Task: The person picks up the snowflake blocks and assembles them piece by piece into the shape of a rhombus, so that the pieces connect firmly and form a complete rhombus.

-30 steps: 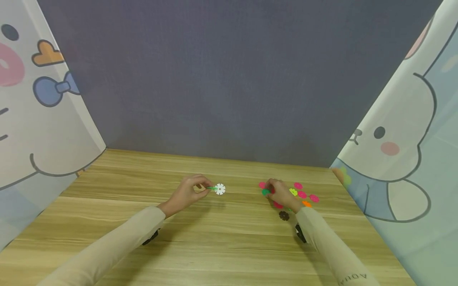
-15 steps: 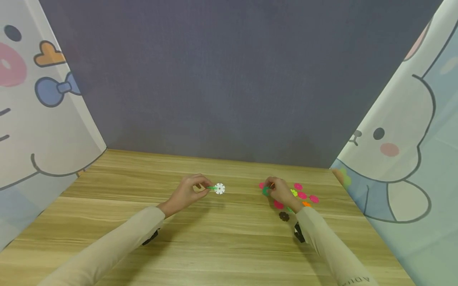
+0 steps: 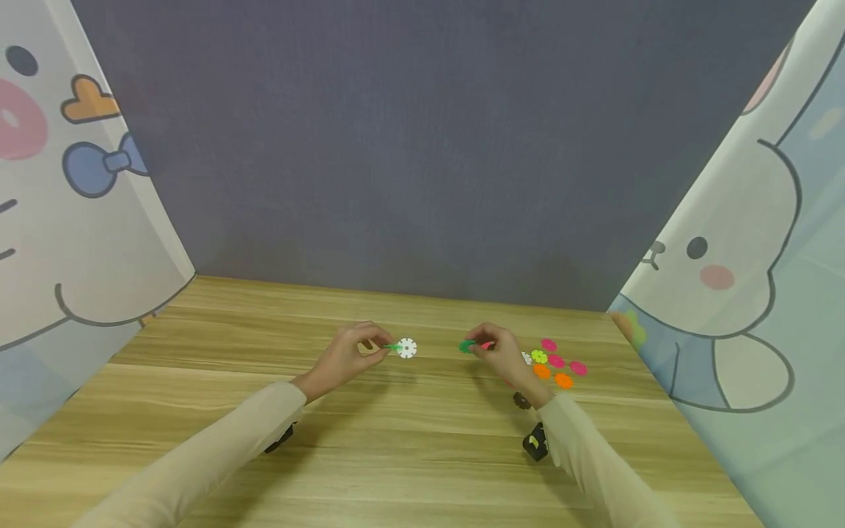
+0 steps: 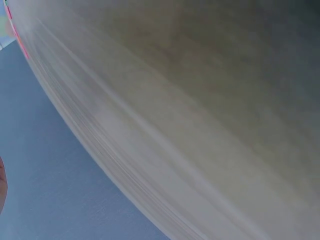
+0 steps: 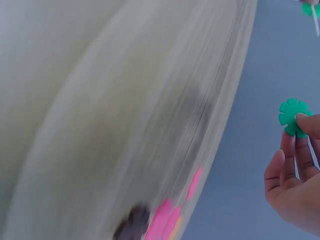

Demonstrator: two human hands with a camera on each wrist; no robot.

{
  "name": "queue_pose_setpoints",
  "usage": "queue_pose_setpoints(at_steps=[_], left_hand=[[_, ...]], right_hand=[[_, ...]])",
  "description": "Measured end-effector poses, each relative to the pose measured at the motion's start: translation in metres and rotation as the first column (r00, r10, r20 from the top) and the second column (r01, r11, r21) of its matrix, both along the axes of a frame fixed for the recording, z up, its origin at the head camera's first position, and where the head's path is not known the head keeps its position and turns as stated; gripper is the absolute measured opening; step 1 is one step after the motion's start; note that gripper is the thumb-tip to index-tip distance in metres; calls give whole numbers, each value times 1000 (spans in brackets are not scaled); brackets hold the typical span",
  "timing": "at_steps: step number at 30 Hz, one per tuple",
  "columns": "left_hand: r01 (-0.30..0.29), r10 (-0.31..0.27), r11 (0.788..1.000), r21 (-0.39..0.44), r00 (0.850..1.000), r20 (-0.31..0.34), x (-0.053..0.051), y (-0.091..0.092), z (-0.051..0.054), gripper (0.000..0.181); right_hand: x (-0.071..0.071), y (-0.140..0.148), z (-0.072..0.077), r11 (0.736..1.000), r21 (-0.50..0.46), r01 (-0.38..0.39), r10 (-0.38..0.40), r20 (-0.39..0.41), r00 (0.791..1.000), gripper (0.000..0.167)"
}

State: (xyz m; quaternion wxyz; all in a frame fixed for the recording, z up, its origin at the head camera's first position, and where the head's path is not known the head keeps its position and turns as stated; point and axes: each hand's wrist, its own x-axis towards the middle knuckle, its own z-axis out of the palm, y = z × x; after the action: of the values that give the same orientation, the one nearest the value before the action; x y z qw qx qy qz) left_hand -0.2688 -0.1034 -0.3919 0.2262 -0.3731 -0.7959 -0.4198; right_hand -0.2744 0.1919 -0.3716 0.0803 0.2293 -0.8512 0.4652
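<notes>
My left hand [image 3: 353, 356] pinches a bright green notched disc [image 3: 394, 347] between thumb and fingers. This disc meets a white notched disc [image 3: 406, 347] edge-on, and the pair sits above the table. To the right, my right hand [image 3: 500, 359] pinches a darker green notched disc [image 3: 467, 345], seen flat in the right wrist view as a green flower-like disc [image 5: 294, 117] under the thumb. A pink disc [image 3: 487, 345] shows behind the right fingers. Sleeve cloth fills most of the left wrist view, with only a sliver of a hand [image 4: 2, 185] at its edge.
Right of the right hand lie several loose discs on the wooden table [image 3: 396, 455]: a yellow disc [image 3: 539, 356], an orange disc [image 3: 564, 380], a pink disc [image 3: 578, 368] and a dark brown disc [image 3: 521, 400] among them. A grey panel [image 3: 422, 147] rises behind the table, with printed cloths at both sides.
My right hand has moved left, away from the loose discs, carrying the green disc. A white disc and a second orange disc show where it was. My left hand stays nearly still.
</notes>
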Motion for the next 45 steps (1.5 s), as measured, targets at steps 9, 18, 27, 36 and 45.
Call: queue_pose_setpoints(at_steps=[9, 18, 27, 36, 45], left_hand=[[-4, 4, 1000, -3, 1000, 14, 1, 3, 0, 18], [8, -8, 1000, 4, 1000, 18, 0, 5, 1, 15], [10, -10, 1000, -2, 998, 61, 0, 5, 1, 14], [21, -23, 1000, 21, 996, 84, 1, 4, 1, 11], [4, -6, 1000, 24, 997, 78, 2, 4, 3, 11]], right_hand=[[24, -35, 18, 994, -108, -28, 29, 9, 1000, 10], [27, -54, 17, 985, -149, -90, 82, -59, 995, 8], [27, -61, 15, 980, -191, -61, 60, -10, 998, 8], [27, -62, 13, 974, -219, -53, 57, 13, 998, 8], [26, -62, 13, 971, -235, -36, 45, 35, 998, 8]])
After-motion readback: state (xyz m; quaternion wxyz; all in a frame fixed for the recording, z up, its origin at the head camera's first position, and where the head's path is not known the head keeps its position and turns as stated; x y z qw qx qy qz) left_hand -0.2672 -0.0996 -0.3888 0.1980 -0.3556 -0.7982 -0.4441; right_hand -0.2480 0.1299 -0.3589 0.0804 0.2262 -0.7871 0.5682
